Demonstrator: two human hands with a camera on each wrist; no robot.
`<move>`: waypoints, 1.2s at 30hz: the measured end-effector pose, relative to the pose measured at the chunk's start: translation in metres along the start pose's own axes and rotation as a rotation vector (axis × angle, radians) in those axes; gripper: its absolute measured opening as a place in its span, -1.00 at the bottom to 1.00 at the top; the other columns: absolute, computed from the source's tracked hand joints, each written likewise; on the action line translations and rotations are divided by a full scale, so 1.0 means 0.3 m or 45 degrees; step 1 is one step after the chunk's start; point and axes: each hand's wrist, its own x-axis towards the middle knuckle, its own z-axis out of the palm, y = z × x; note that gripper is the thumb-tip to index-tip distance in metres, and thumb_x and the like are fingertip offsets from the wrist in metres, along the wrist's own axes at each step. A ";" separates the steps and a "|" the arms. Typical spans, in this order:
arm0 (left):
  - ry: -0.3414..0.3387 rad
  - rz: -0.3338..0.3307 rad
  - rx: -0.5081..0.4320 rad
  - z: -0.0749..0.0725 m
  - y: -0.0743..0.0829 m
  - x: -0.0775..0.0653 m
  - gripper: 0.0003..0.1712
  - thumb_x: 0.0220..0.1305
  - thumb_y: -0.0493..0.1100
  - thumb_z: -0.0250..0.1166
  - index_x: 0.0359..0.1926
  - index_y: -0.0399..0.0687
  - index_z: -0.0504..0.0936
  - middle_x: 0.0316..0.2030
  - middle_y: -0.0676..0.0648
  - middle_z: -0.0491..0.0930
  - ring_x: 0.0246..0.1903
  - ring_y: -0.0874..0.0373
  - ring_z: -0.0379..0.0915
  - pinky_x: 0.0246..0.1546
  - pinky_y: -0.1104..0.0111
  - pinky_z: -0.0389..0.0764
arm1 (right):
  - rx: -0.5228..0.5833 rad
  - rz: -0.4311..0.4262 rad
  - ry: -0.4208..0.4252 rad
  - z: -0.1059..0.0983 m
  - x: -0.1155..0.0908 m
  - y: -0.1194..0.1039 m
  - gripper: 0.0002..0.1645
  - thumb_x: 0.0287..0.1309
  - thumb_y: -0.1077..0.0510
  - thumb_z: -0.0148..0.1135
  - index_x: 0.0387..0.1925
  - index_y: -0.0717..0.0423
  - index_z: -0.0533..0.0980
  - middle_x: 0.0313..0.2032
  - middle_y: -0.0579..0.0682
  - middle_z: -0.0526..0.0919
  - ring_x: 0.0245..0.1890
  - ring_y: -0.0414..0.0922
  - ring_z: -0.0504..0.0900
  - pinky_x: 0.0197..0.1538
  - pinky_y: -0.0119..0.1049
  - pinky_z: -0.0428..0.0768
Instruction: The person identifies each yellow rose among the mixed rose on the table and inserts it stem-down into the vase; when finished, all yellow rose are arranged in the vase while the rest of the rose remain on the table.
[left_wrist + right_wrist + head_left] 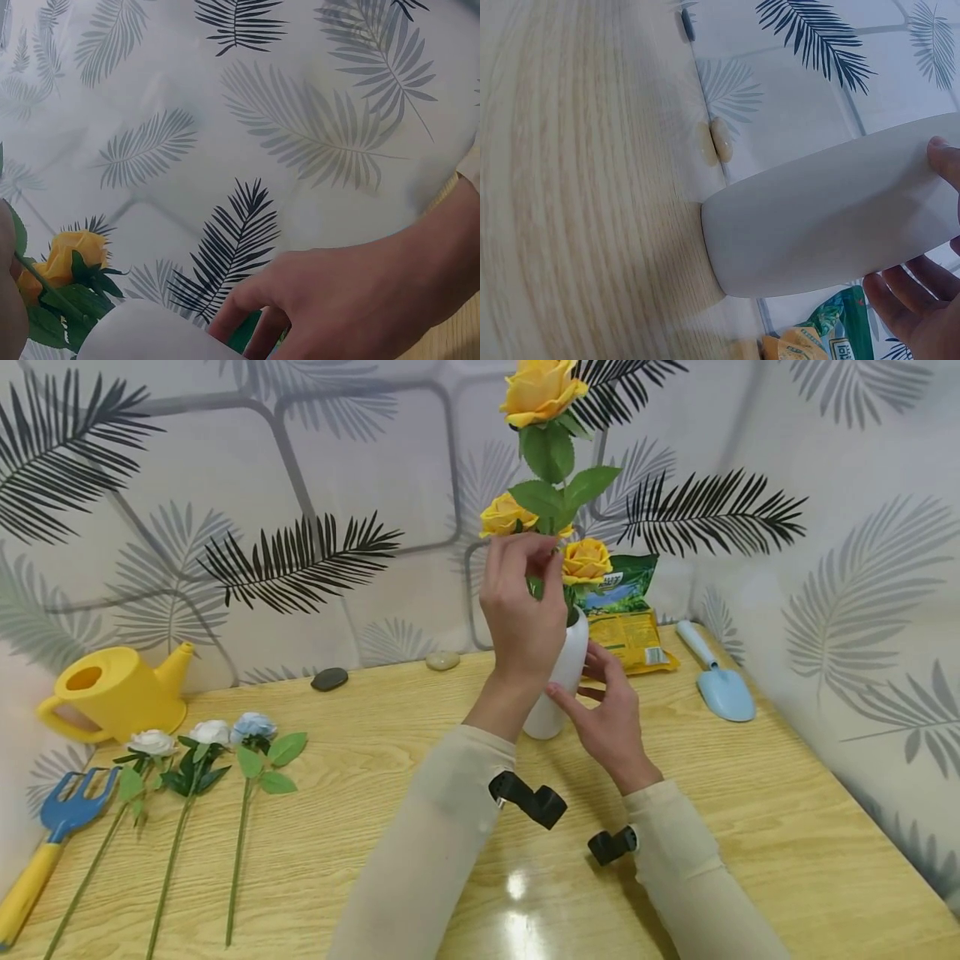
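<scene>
My left hand (525,606) pinches the green stem of a tall yellow rose (542,393) above the vase mouth. Just below that bloom, other yellow roses (587,562) stand at the white vase (572,656). With thumb and fingers on opposite sides, my right hand (611,722) holds the vase around its body. The right wrist view shows the vase (817,217) with its base on the table and the fingertips (891,300) against its side. In the left wrist view, a yellow rose (79,251) hangs beside the vase's pale shoulder (150,337); the stem's lower end is hidden.
Left on the wooden table (337,827) are a yellow watering can (123,693), a blue hand fork (71,806), two white roses (210,732) and a blue rose (253,725). Behind lie stones (330,678). Packets (630,639) and a blue trowel (726,693) lie right.
</scene>
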 end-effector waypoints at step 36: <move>-0.100 -0.151 0.065 -0.010 -0.050 -0.103 -0.90 0.30 -0.40 0.32 -0.18 -0.36 0.63 -0.23 -0.23 0.57 -0.28 0.02 0.61 -0.17 0.53 0.64 | -0.027 -0.020 -0.006 -0.006 -0.001 -0.006 -0.10 0.21 0.09 0.43 0.47 0.14 0.19 0.32 0.20 0.46 0.23 0.12 0.53 0.20 0.06 0.60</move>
